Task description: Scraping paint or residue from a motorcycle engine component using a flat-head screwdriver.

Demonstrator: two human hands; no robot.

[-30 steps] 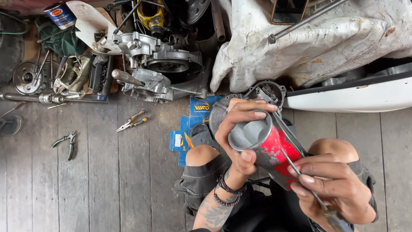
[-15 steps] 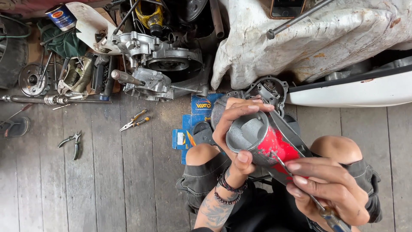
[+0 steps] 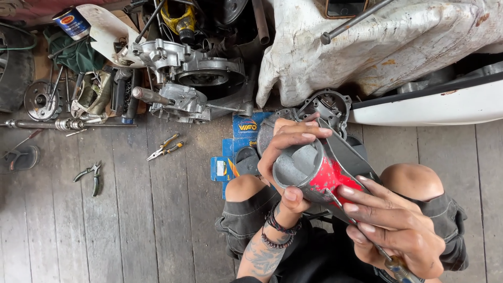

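Note:
My left hand (image 3: 287,157) grips a grey metal tube part (image 3: 314,170) with red paint on its side, fingers over the rim and thumb under the open end. The part is held above my knees. My right hand (image 3: 390,225) holds a thin screwdriver (image 3: 367,238), its shaft laid against the red side of the part and its handle sticking out below the palm.
An engine block (image 3: 191,78) lies on the wooden floor at the back, with a round engine cover (image 3: 327,107) and blue packets (image 3: 243,139) behind my knees. Two pliers (image 3: 166,147) (image 3: 90,174), a shaft (image 3: 63,124) and a tin (image 3: 72,22) lie left. White bodywork (image 3: 387,47) fills the upper right.
My hands and the part have barely shifted. The right hand has slid slightly along the red side with the screwdriver.

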